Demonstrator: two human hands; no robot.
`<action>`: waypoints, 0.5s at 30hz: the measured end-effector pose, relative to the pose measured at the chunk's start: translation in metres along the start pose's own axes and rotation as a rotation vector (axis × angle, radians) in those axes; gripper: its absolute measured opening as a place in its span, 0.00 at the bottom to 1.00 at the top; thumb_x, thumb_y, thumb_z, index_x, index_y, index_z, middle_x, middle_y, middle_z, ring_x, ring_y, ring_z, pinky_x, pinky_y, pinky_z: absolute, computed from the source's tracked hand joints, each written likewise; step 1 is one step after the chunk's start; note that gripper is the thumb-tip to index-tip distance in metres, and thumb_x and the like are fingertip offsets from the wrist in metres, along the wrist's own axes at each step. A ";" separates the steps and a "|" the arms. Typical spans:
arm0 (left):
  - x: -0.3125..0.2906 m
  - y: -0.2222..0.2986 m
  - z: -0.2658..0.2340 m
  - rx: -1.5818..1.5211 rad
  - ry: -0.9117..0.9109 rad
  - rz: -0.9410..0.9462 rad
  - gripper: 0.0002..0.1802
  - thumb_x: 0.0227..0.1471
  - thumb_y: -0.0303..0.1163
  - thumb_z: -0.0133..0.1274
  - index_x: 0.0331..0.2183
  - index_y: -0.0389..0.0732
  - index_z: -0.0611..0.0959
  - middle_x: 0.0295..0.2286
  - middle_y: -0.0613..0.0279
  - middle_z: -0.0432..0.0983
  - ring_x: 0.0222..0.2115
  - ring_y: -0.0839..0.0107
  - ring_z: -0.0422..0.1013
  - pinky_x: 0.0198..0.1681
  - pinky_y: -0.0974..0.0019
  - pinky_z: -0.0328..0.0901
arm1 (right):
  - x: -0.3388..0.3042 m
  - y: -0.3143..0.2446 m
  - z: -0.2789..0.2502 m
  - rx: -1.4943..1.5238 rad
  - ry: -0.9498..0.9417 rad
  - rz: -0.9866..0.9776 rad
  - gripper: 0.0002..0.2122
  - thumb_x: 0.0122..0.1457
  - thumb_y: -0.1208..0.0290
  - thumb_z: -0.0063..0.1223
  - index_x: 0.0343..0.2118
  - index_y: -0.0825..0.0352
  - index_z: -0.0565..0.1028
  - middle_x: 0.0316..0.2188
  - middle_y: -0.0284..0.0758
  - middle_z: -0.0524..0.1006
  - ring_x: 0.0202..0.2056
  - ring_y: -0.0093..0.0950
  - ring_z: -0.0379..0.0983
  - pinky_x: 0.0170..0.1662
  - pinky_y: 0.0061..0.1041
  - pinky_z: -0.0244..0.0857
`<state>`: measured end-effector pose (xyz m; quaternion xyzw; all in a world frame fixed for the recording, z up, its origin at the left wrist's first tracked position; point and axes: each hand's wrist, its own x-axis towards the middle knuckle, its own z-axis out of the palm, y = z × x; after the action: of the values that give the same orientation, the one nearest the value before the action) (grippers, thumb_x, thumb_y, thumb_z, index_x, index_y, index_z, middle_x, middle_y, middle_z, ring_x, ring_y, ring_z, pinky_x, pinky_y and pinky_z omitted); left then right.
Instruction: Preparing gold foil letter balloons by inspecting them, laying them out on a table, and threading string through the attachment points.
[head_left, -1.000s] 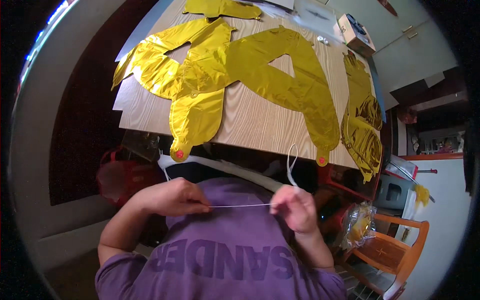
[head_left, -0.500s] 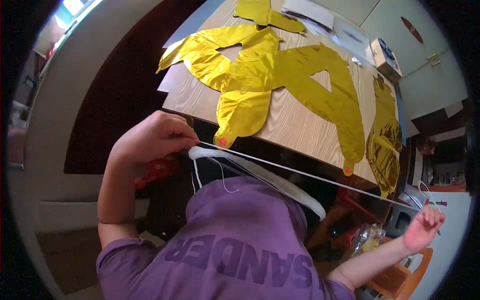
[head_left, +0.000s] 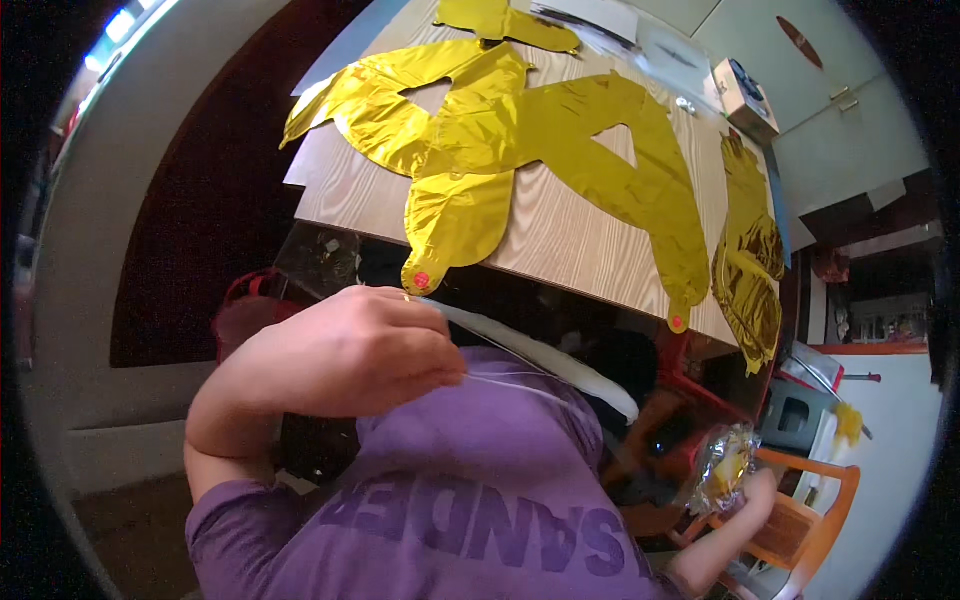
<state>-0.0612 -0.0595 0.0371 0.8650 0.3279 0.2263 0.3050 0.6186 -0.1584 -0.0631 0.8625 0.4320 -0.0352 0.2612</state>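
While the left hand (head_left: pixel 365 350) pinched string (head_left: pixel 515 386), the right hand (head_left: pixel 760 493), grip unclear, apparently searched a bag (head_left: pixel 718 472); a firm pinch seemed needed next.

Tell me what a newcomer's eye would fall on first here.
Probably the shiny gold foil shapes spread across the wood-grain table. Next, left of centre, the left hand pinching a thin white string above the purple shirt. At lower right, the right hand is at a clear bag near the wooden chair.

Pale cabinet (head_left: pixel 835 140), brown wooden chair (head_left: pixel 790 530)
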 end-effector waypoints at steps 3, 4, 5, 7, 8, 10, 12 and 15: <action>0.027 0.008 -0.013 0.065 -0.161 0.124 0.09 0.46 0.30 0.55 0.32 0.38 0.80 0.27 0.58 0.73 0.28 0.61 0.72 0.32 0.63 0.66 | -0.073 -0.097 -0.083 0.190 0.270 -0.154 0.20 0.52 0.67 0.57 0.46 0.73 0.72 0.50 0.54 0.69 0.51 0.50 0.66 0.55 0.40 0.61; 0.040 0.018 -0.011 0.149 -0.215 0.157 0.09 0.45 0.31 0.54 0.31 0.37 0.79 0.26 0.59 0.72 0.28 0.61 0.71 0.32 0.63 0.65 | -0.091 -0.137 -0.104 0.291 0.375 -0.281 0.28 0.51 0.67 0.58 0.56 0.68 0.65 0.58 0.51 0.61 0.58 0.46 0.59 0.60 0.39 0.53; 0.055 0.025 -0.010 0.218 -0.266 0.200 0.09 0.45 0.31 0.53 0.30 0.37 0.78 0.26 0.59 0.71 0.28 0.61 0.71 0.32 0.63 0.65 | -0.111 -0.174 -0.123 0.467 0.516 -0.508 0.32 0.49 0.66 0.61 0.58 0.68 0.63 0.59 0.47 0.62 0.59 0.44 0.58 0.61 0.38 0.52; 0.077 0.040 -0.012 0.370 -0.361 0.269 0.10 0.43 0.34 0.51 0.27 0.37 0.75 0.24 0.60 0.66 0.27 0.62 0.70 0.31 0.63 0.64 | -0.140 -0.237 -0.162 1.094 0.279 -1.208 0.39 0.50 0.59 0.64 0.61 0.72 0.58 0.59 0.45 0.62 0.61 0.38 0.56 0.64 0.34 0.45; 0.083 0.044 -0.009 0.426 -0.345 0.277 0.09 0.43 0.33 0.51 0.27 0.38 0.75 0.24 0.61 0.66 0.27 0.63 0.69 0.31 0.63 0.64 | -0.164 -0.268 -0.186 1.354 -0.164 -1.399 0.42 0.50 0.54 0.65 0.62 0.73 0.56 0.60 0.44 0.60 0.63 0.35 0.53 0.64 0.34 0.43; 0.094 0.050 -0.004 0.527 -0.322 0.318 0.08 0.42 0.33 0.51 0.26 0.38 0.75 0.24 0.61 0.66 0.27 0.64 0.69 0.31 0.63 0.64 | -0.191 -0.302 -0.187 1.597 -0.695 -1.417 0.33 0.55 0.57 0.59 0.58 0.71 0.60 0.53 0.39 0.67 0.54 0.29 0.62 0.57 0.30 0.54; 0.093 0.050 -0.004 0.502 -0.308 0.293 0.08 0.41 0.33 0.51 0.25 0.39 0.74 0.24 0.62 0.66 0.27 0.65 0.68 0.31 0.63 0.63 | -0.190 -0.315 -0.194 1.550 -1.132 -1.232 0.22 0.60 0.61 0.54 0.52 0.69 0.66 0.44 0.34 0.72 0.45 0.22 0.67 0.49 0.25 0.62; 0.081 0.042 -0.020 0.520 -0.377 0.201 0.09 0.41 0.32 0.52 0.26 0.36 0.75 0.23 0.59 0.68 0.27 0.62 0.70 0.32 0.61 0.65 | -0.169 -0.311 -0.197 1.329 -1.024 -1.195 0.09 0.64 0.68 0.48 0.40 0.69 0.72 0.32 0.27 0.74 0.33 0.15 0.67 0.37 0.17 0.63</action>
<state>0.0003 -0.0195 0.0949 0.9686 0.2252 0.0000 0.1056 0.2427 -0.0338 0.0244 0.3586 0.5208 -0.7545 -0.1759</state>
